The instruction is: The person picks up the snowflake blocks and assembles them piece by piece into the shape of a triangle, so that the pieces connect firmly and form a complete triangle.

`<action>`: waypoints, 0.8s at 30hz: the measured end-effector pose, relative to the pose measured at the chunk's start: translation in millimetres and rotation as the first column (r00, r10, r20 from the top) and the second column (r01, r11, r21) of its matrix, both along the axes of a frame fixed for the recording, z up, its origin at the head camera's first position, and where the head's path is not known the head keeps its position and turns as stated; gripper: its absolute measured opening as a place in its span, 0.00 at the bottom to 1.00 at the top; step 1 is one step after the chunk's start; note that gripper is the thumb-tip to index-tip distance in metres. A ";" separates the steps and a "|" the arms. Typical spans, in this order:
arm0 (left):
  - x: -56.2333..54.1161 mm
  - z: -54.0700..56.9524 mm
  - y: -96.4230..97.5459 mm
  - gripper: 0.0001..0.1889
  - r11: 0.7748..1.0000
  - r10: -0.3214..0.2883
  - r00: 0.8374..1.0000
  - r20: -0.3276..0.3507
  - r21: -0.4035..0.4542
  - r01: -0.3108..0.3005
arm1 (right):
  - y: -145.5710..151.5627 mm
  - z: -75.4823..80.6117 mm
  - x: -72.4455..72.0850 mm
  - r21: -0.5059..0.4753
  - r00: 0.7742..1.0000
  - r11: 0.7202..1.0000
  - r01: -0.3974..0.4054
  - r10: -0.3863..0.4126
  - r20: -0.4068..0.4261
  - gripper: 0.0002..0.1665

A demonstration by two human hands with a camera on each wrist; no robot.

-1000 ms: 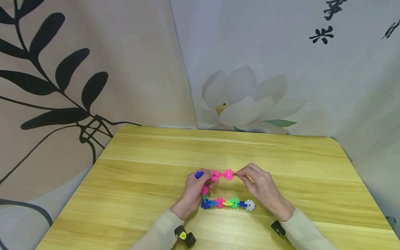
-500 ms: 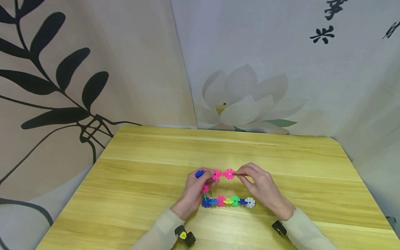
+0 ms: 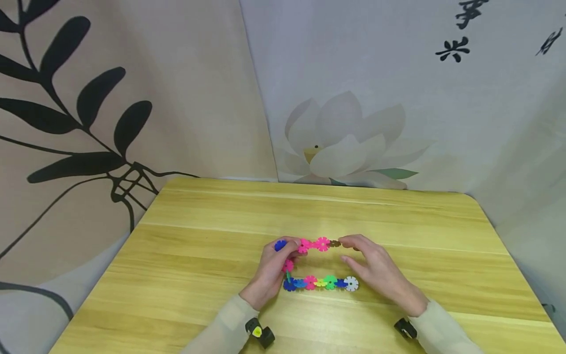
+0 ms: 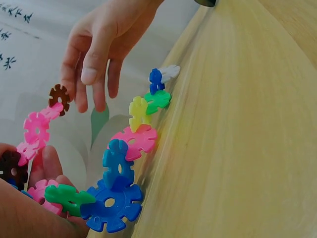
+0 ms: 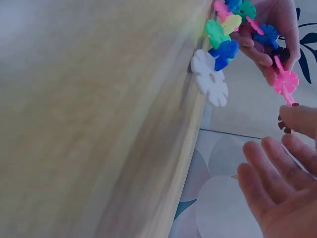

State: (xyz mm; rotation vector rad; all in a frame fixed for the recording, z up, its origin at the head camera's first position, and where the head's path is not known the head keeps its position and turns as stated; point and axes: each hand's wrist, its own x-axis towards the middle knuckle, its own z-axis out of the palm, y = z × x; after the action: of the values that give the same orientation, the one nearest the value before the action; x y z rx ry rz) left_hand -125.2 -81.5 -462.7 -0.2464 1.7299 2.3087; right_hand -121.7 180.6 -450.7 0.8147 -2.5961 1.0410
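Note:
A chain of interlocking snowflake discs in several colours bends into a U, opening to the right. My left hand point(image 3: 268, 270) grips its left side, near a blue disc point(image 3: 280, 245). Along the far arm, pink discs point(image 3: 323, 244) lead to a brown disc point(image 3: 335, 243) at the tip. My right hand point(image 3: 378, 265) is beside that brown disc, thumb and fingers spread apart. The near arm runs from a large blue disc point(image 4: 111, 204) through blue, pink, yellow and green discs to a white disc point(image 5: 210, 78). My left fingers hide part of the chain.
The wooden table point(image 3: 212, 211) reaches back to a wall hanging printed with a lotus point(image 3: 345, 137) and dark leaves. Each wrist wears a small black camera mount, one visible by the left sleeve point(image 3: 225, 324).
My right hand has let go of the brown disc and drawn slightly right, its fingers spreading. The brown disc now shows at the chain's tip. My left hand keeps its grip.

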 end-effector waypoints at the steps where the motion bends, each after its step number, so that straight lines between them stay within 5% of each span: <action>1: -0.1 0.1 0.0 0.09 1.000 0.000 1.000 -0.002 0.001 0.000 | 1.1 0.0 0.6 0.000 1.000 1.000 0.004 -0.004 0.011 0.25; 11: 0.5 0.5 -0.5 0.09 1.000 0.005 1.000 -0.002 -0.009 -0.005 | 14.0 -4.8 8.5 -0.008 0.989 0.999 0.031 -0.029 0.142 0.22; 18: 1.0 1.3 -1.4 0.12 1.000 0.008 1.000 -0.013 -0.020 -0.009 | 24.3 -8.8 15.0 0.062 0.947 0.998 -0.018 -0.003 0.320 0.19; 24: 0.9 2.3 -1.2 0.12 1.000 0.010 1.000 -0.011 -0.016 -0.010 | 29.1 -7.6 16.1 0.119 0.934 0.990 -0.072 0.025 0.357 0.18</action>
State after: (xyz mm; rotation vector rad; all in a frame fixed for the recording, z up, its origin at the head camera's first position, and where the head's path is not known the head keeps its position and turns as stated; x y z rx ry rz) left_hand -124.3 -82.7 -460.4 -0.2458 1.7571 2.3082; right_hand -105.6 209.7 -458.2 0.7851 -2.9889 1.1338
